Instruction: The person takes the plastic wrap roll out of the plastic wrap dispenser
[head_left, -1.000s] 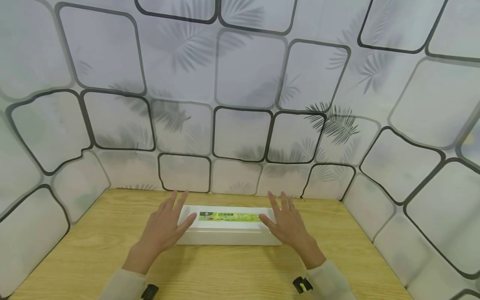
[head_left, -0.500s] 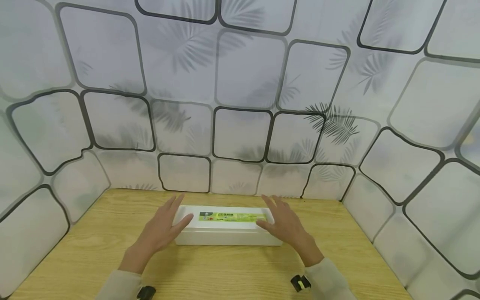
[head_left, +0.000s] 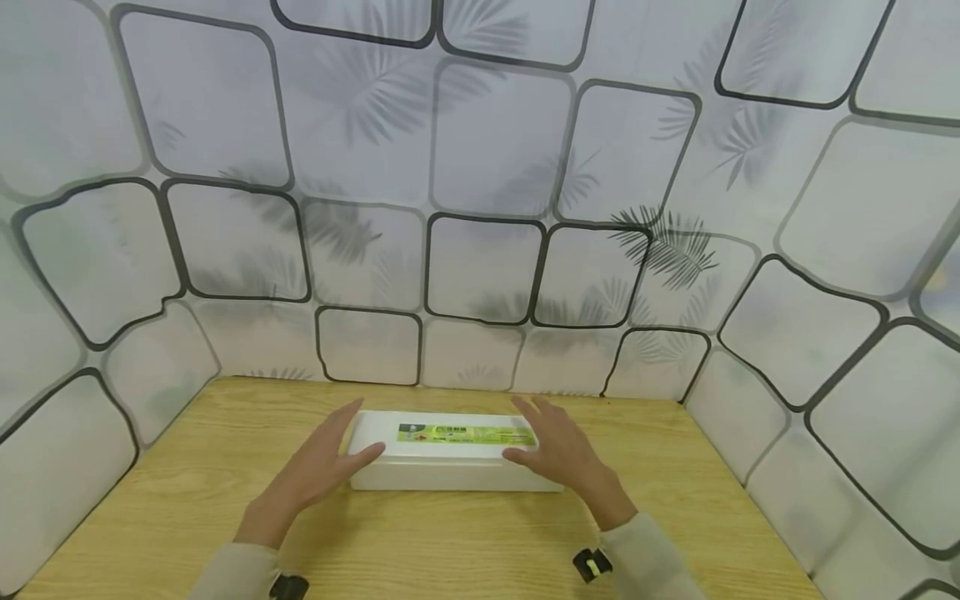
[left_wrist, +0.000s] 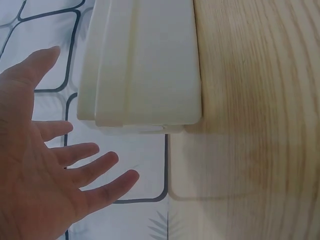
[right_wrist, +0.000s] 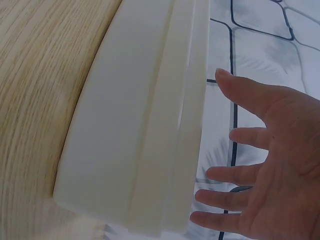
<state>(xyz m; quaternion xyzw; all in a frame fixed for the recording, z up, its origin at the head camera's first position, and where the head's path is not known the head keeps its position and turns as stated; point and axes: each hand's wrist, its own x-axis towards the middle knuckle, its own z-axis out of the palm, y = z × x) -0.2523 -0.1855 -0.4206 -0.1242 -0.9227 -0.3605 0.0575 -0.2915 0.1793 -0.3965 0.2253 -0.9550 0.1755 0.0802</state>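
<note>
The fingers (left_wrist: 97, 167) of the left hand (head_left: 318, 458) are spread apart and almost straight, and they hold nothing. Its thumb sticks out away from them. The right hand (head_left: 562, 450) looks much the same, with loose, stretched fingers, a thumb held wide and nothing in its grip. From where I stand, the two palms face each other, one at each end of a long white box (head_left: 457, 475). In the left wrist view I see a gap between that hand and the box. The right hand's fingertips come very close to the box, and I can't tell if they touch it.

The box lies flat on the table, past the middle and nearer the back, with a long side turned to the person. A ridge runs along its side. On top is a yellow-green label (head_left: 465, 435) with tiny writing that I can't read.

Behind the hands are two pale sleeves (head_left: 648, 558), and a small black thing (head_left: 592, 565) sits by each wrist. Under it all is the light wooden table (head_left: 450, 550). Around the back and sides hangs a whitish cloth (head_left: 487, 267) with rounded squares and grey leaves on it.
</note>
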